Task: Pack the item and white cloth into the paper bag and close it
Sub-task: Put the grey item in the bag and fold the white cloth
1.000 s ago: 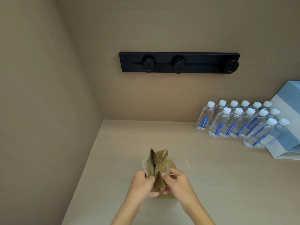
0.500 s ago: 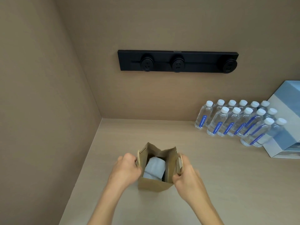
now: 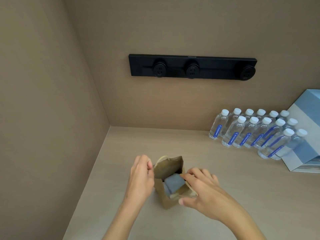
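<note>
A small brown paper bag [image 3: 165, 196] stands on the beige counter [image 3: 216, 170], its mouth open toward me. Inside lies a folded white cloth [image 3: 174, 183], looking greyish in the bag's shade; anything under it is hidden. My left hand [image 3: 141, 177] pinches the bag's left rim beside a twine handle. My right hand [image 3: 202, 191] holds the right rim, fingers at the cloth's corner and thumb on the bag's front right edge.
Several water bottles [image 3: 251, 130] with blue labels stand at the back right, next to a blue and white box [image 3: 308, 135]. A black socket strip [image 3: 192, 67] is fixed to the back wall. A side wall closes the left.
The bag's top was pinched together a second ago; both hands then pulled it open. Now the bag has turned and tilted toward me, and my right hand has come onto its right rim.
</note>
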{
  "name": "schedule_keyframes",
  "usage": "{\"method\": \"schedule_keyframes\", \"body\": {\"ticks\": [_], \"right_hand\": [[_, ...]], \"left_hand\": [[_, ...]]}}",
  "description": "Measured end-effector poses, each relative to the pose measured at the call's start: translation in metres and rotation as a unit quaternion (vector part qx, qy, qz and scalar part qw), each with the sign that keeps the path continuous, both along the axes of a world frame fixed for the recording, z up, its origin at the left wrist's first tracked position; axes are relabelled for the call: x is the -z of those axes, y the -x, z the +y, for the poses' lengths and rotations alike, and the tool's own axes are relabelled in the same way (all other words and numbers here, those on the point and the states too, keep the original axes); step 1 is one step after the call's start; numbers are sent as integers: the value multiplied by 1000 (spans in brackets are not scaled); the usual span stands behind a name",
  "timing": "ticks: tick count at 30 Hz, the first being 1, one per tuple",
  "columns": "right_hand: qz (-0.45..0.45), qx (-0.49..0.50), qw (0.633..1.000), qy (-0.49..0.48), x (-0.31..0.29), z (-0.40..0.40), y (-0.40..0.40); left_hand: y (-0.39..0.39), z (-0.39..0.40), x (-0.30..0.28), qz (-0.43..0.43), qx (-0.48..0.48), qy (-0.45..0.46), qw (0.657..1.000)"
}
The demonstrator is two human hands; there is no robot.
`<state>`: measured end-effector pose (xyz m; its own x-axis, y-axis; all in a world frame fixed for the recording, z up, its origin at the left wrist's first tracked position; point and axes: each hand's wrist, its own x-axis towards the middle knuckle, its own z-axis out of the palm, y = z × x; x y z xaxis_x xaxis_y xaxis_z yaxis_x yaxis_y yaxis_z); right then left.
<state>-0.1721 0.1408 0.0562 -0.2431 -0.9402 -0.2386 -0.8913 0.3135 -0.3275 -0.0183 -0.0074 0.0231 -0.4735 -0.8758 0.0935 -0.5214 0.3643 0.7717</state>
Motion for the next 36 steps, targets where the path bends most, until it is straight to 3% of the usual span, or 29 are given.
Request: {"method": "schedule_keyframes", "body": {"ticks": [4, 6, 9, 12, 20, 24, 27, 29, 31, 33, 36], "right_hand": [[-69, 39, 997, -18, -3, 2, -1], [-82, 84, 993, 4, -3, 0, -4], [-83, 163, 983, 12, -7, -9, -9], [-34, 214, 976, 32, -5, -11, -12], [37, 268, 963, -7, 2, 6, -12], [161, 154, 973, 55, -11, 10, -15], [108, 47, 984, 131, -27, 10, -17], [70, -60, 990, 104, -31, 7, -19], [117, -127, 985, -16, -31, -3, -24], [134, -96, 972, -166, -21, -19, -25], [115, -15, 960, -254, 4, -53, -17]], "left_hand": [[2, 9, 8, 29, 18, -10, 999], [6, 13, 9, -10, 32, -44, 998], [12, 20, 6, -139, 37, -68, 987], [14, 28, 2, -221, 15, -62, 973], [-3, 18, -9, -230, 87, -108, 963], [-2, 28, -18, -219, 119, -119, 961], [1, 33, -21, -214, 124, -128, 960], [2, 35, -22, -206, 128, -131, 961], [3, 38, -22, -194, 128, -136, 963], [3, 42, -21, -181, 122, -139, 966], [6, 47, -21, -176, 119, -145, 966]]}}
